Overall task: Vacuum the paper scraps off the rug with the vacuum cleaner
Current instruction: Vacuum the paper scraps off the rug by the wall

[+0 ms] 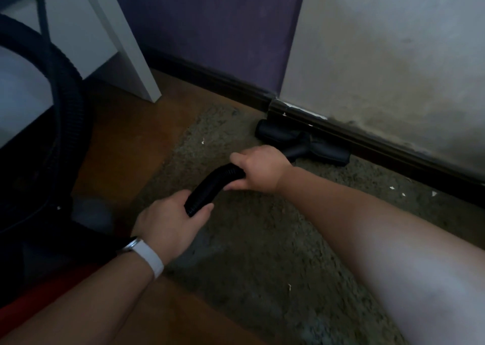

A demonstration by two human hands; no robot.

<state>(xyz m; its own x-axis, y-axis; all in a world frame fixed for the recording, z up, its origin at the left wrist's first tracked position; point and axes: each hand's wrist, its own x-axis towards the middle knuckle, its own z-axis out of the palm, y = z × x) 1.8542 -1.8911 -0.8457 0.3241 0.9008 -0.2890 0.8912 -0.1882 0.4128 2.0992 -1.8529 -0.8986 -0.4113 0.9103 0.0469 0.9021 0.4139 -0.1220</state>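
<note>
A black ribbed vacuum hose (210,184) runs between both hands above the grey-green rug (249,239). My left hand (170,221), with a white wristband, grips the hose's lower part. Farther along, my right hand (258,169) grips it where it leads toward the black floor nozzle (301,141), which lies on the rug against the dark baseboard. Small white paper scraps lie on the rug: one (202,142) left of the nozzle, a few (404,194) by the baseboard at right, one (289,287) nearer me.
The hose loops up in a big arc (65,103) at the left, over the dark vacuum body (39,253). A white furniture leg (131,51) stands on the brown wood floor (126,148). A purple wall and a stained white wall (393,56) close the far side.
</note>
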